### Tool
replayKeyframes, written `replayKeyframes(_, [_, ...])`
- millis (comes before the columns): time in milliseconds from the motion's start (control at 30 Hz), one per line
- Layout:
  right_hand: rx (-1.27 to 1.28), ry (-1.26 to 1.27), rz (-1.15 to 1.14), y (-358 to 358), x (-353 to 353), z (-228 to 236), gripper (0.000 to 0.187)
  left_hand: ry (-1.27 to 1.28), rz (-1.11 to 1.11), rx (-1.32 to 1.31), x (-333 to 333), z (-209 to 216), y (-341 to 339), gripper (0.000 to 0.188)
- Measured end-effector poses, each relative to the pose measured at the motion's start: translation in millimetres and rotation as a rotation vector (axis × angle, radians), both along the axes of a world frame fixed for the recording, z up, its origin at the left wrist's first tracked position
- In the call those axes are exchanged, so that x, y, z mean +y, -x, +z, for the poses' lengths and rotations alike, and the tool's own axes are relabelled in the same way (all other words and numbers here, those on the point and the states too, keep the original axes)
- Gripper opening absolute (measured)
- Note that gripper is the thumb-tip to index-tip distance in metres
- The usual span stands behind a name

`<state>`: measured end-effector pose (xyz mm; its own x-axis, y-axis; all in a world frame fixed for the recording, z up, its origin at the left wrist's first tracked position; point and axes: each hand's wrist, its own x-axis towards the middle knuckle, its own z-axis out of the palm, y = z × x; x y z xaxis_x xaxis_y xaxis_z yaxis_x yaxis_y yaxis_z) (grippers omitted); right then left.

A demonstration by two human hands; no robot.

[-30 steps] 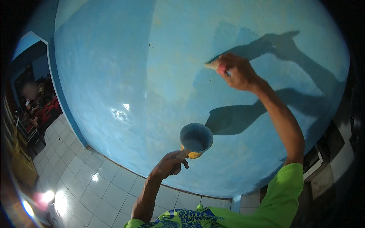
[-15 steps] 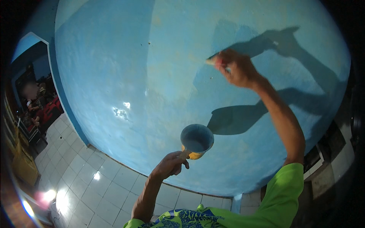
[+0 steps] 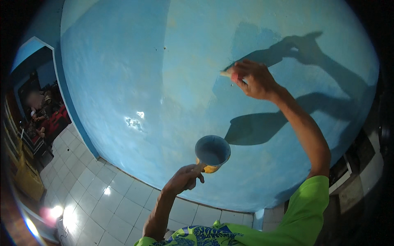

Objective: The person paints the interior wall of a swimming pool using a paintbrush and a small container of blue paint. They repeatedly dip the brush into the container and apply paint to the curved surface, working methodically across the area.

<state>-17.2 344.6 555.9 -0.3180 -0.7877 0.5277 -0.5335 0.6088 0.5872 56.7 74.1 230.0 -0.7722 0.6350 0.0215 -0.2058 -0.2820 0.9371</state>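
Observation:
My right hand (image 3: 257,80) is closed around a paintbrush (image 3: 227,74) with a reddish part at the fingers and a pale end toward the left. The brush tip is at the blue wall (image 3: 193,98), beside a patch of deeper, wet-looking blue. Below, my left hand (image 3: 185,178) grips the handle of a dipper (image 3: 213,150) with a yellow-marked outside. Its mouth faces up, and bluish-grey paint coats the inside. The dipper is held out in front of the wall. Shadows of both arms and the dipper fall on the wall to the right.
White floor tiles (image 3: 98,205) run along the wall's foot. At the left is a doorway (image 3: 55,82) with a person (image 3: 39,110) beyond it near red seating. A bright lamp (image 3: 56,211) glows at the lower left. Dark shelving (image 3: 342,172) stands at the right.
My right hand has moved the paintbrush slightly down and to the left along the wall. The left hand holds the dipper in nearly the same place.

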Motion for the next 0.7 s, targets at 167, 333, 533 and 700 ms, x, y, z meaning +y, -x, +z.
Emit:
replayKeyframes(167, [0.097,0.296,-0.254,36,25,77,0.027,0.031,-0.078,0.007,-9,20,0,0.040])
replayKeyframes(333, [0.765,-0.097,-0.108,27,4,41,0.040,0.127,-0.063,-0.002,-18,41,-5,0.039])
replayKeyframes(533, [0.076,-0.028,-0.036,16,-32,-70,0.043,0.170,-0.072,-0.028,-54,39,4,0.036])
replayKeyframes(700, [0.086,0.612,0.038,50,27,41,0.027,0.130,-0.139,-0.029,-70,33,14,0.033])
